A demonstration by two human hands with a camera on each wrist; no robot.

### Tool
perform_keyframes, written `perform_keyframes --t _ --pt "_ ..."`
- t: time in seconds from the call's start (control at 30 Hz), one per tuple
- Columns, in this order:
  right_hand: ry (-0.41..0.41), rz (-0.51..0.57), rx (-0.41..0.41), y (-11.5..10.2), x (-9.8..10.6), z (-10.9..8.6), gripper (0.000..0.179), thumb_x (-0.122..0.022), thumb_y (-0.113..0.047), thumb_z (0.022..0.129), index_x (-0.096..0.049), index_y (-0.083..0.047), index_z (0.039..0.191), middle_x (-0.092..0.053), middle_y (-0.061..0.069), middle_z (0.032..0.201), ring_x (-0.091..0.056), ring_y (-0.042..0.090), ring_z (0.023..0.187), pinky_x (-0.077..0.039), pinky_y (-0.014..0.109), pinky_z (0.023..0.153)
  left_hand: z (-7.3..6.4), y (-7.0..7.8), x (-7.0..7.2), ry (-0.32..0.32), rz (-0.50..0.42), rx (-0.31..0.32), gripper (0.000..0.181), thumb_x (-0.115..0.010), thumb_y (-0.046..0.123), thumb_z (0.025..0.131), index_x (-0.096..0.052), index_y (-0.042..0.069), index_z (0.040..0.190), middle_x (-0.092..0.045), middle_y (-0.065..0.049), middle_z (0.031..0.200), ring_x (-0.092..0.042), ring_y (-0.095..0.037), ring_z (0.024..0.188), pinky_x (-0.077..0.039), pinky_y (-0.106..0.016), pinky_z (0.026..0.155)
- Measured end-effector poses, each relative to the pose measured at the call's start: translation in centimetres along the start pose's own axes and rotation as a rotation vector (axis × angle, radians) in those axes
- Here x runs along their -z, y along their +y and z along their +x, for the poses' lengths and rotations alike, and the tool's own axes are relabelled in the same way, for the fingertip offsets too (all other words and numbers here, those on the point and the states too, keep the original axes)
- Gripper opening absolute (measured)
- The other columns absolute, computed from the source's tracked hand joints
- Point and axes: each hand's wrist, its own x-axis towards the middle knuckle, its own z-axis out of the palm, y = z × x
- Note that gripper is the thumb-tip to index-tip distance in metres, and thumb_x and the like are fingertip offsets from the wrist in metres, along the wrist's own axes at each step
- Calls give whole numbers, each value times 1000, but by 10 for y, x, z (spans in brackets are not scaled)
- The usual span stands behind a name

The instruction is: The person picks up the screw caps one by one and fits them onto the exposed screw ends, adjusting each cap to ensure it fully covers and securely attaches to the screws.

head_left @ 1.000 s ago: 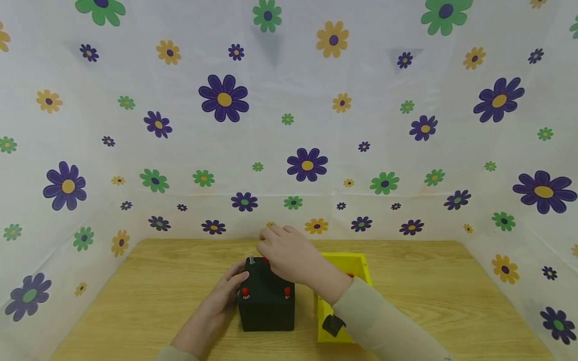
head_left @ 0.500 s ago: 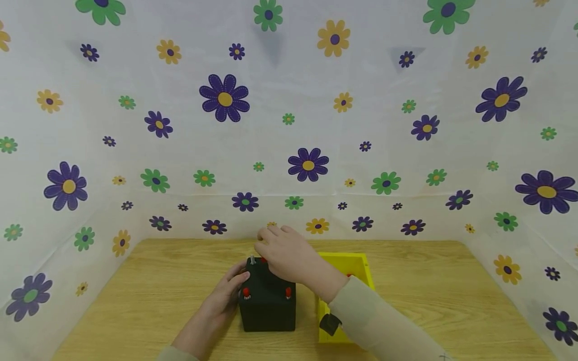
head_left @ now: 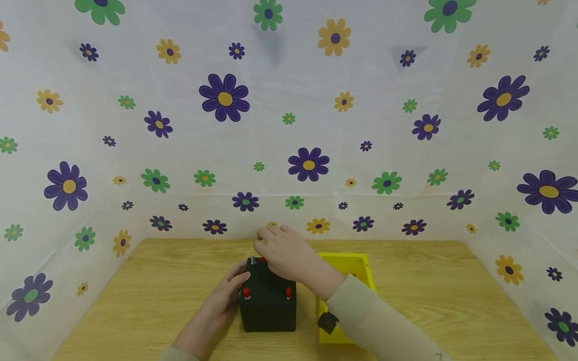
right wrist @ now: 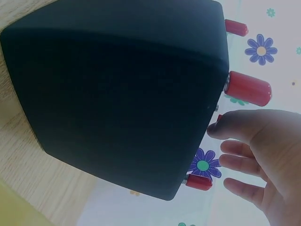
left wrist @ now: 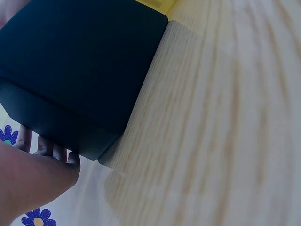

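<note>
A black box (head_left: pixel 269 313) stands on the table, with red-capped toggle switches (head_left: pixel 289 292) on its top. One switch at the back left shows a bare silver lever (head_left: pixel 253 259). My left hand (head_left: pixel 222 296) holds the box at its left side, thumb near the top edge; in the left wrist view its fingers (left wrist: pixel 44 146) reach behind the box. My right hand (head_left: pixel 289 255) is over the back of the top, fingers curled, pinching a red switch cap that its thumb (right wrist: pixel 225 126) mostly hides in the right wrist view.
A yellow bin (head_left: pixel 345 258) stands right of the box, partly under my right forearm; its contents are mostly covered. A small black block (head_left: pixel 328 322) shows beside the right sleeve. A flowered cloth (head_left: pixel 289 140) hangs behind the wooden table (head_left: pixel 149 296) and along both sides.
The right forearm and the small black block by its sleeve have shifted slightly left. Both hands stay at the same places on the box.
</note>
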Motion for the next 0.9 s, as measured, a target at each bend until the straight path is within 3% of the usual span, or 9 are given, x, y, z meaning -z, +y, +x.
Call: perform_keyframes --t 0.23,0.53,0.9 --pt "3 -19 2 0 -1 3 13 -70 -24 102 -74 -21 114 -69 -2 124 -64 16 110 -53 27 91 0 0 -1 24 -2 12 28 -52 18 107 -62 33 128 -65 20 118 -64 0 111 -50 -20 98" --pt "-20 -17 0 -2 3 9 16 -69 -27 103 -75 -20 115 -70 -2 125 -63 17 110 -54 28 97 1 0 -4 87 16 44 45 -54 18 105 -49 12 150 -64 17 120 -62 -2 112 -49 -22 98" --pt "-18 -73 21 -3 0 16 20 -68 -28 103 -76 -19 118 -69 -2 125 -63 15 111 -54 27 99 1 2 -5 106 9 48 50 -56 18 104 -47 10 153 -63 14 123 -61 -4 114 -48 -23 100"
